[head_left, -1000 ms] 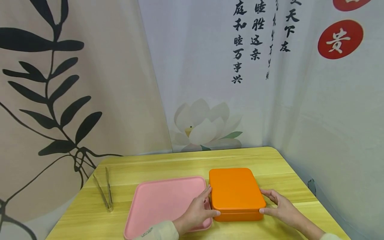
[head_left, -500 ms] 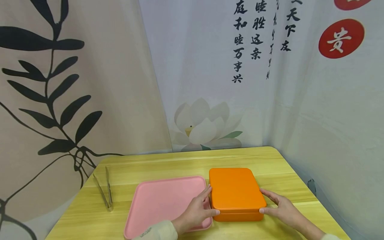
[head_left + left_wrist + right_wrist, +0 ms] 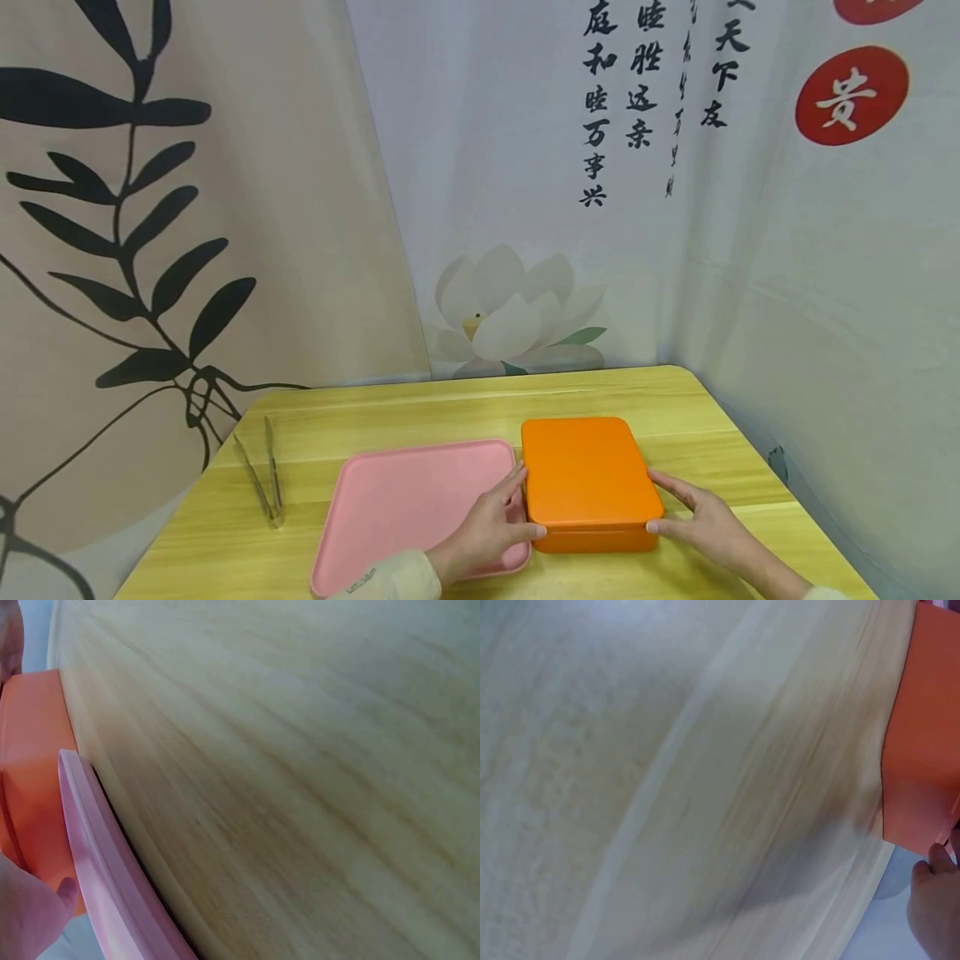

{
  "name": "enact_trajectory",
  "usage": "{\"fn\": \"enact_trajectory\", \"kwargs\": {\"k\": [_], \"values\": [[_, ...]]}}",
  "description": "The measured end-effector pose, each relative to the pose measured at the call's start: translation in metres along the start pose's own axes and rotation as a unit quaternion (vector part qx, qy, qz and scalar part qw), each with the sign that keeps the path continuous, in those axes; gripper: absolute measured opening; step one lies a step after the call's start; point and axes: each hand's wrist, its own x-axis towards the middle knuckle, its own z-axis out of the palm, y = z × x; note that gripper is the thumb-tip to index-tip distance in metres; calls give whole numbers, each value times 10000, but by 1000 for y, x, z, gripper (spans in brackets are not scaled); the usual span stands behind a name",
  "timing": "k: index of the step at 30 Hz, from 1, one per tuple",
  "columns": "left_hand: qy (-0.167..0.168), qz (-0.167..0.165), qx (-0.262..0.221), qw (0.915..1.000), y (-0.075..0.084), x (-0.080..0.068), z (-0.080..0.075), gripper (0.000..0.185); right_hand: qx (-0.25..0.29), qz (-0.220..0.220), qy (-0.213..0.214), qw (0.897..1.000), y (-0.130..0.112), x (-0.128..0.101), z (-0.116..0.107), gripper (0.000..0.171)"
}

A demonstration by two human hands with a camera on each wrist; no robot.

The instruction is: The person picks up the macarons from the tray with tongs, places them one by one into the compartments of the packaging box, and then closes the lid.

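An orange lidded box [image 3: 588, 479] sits on the table, its lid on and a seam running below the top along the front. At its left side my left hand [image 3: 483, 529] holds it, thumb at the front left corner and fingers along the side. My right hand [image 3: 705, 525] holds the opposite side, thumb at the front right corner and index finger at the right edge. In the left wrist view the left hand [image 3: 34, 911] touches the box [image 3: 41, 780] near the pink tray. In the right wrist view the right hand's fingers [image 3: 939, 859] meet the box near its corner.
A shallow pink tray [image 3: 405, 504] lies left of the box, its right rim beside it and partly under my left arm. Metal tongs [image 3: 266, 487] lie farther left on the wooden table [image 3: 427, 410]. Printed curtains [image 3: 525, 167] hang behind and to the right.
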Motion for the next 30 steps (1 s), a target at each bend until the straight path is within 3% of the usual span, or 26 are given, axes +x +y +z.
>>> {"fn": "enact_trajectory", "kwargs": {"k": [8,15,19,25,30], "values": [[-20,-13,73,10000,-3,2,3,92,-51,17,10,10000,4,-1,1,78],[-135,-61,-465,9988,-5,5,2,93,-180,151,5,9997,6,1,2,81],[-220,28,-506,9985,-7,7,1,91,-266,174,-44,9995,6,2,0,82],[-267,78,2,9996,-7,15,-9,86,-507,-10,-273,9983,3,9,-6,87],[-388,283,867,9951,-5,37,-20,90,-830,83,-573,9949,-2,21,-12,100]]}}
